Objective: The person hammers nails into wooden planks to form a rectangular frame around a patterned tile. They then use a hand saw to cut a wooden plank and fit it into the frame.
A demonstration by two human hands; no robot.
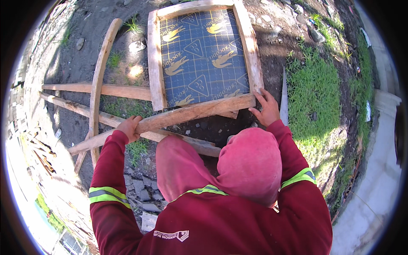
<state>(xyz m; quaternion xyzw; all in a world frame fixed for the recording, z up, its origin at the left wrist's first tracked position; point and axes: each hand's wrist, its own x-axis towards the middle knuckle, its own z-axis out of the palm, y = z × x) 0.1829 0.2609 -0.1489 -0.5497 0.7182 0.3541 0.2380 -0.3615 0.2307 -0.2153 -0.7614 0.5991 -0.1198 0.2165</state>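
Observation:
A long wooden plank (pixel 191 114) lies slantwise across the near side of a panel frame. My left hand (pixel 131 127) is closed over this plank, left of the frame. At the plank's right end is my right hand (pixel 267 108), its fingers spread and touching the end where it meets the frame's near right corner. The frame has wooden side pieces (pixel 248 46) around a dark blue plywood panel (pixel 204 55) with yellow animal prints and grid lines. On the near side, the plank hides the panel's edge.
Crossed lumber lies left: an upright plank (pixel 102 63), a level one (pixel 119 91) and a slanting one (pixel 80 108). A narrow grey blade-like strip (pixel 284 95) rests right of the frame, beside grass (pixel 314 93). Broken rubble (pixel 142 189) lies near my knees; a pale concrete strip (pixel 369 199) runs along the right.

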